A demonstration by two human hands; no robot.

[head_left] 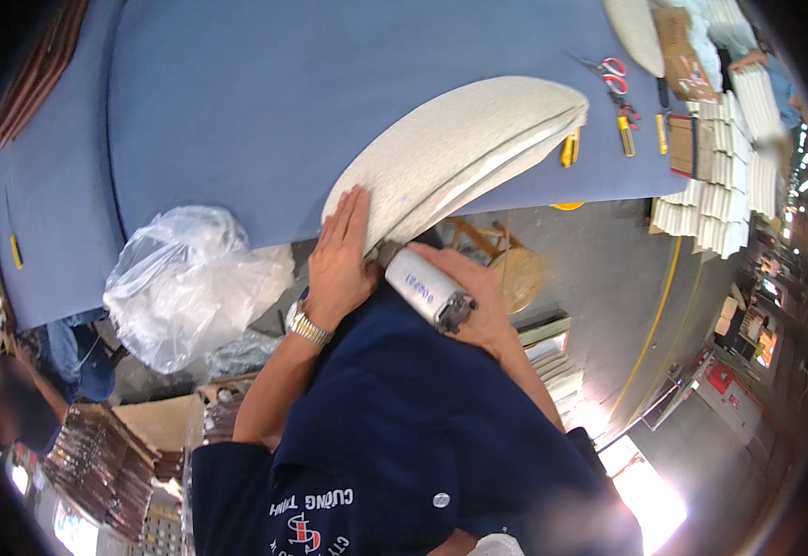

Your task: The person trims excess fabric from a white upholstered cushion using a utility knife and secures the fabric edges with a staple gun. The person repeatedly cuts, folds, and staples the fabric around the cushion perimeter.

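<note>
A curved, cream upholstered piece [450, 130] lies on the blue-covered table, its long near side showing a folded fabric edge and a pale strip. My left hand [337, 264] rests on its near left end, fingers stretched flat over the fabric and thumb by the edge. Wrapped in my right hand [478, 295] is a silver cylindrical power tool [422, 289] that looks like an air staple gun. Its dark nose points at the near left tip of the cream piece, close to my left thumb. Whether the nose touches the fabric I cannot tell.
Red-handled scissors [615, 76], pliers [628, 113] and yellow cutters [570, 148] lie on the table [237, 111]. A clear plastic bag [181, 287] bulges at the table's near edge. A round wooden stool [518, 278] stands below. White stacks [714, 185] are at right; people work on both sides.
</note>
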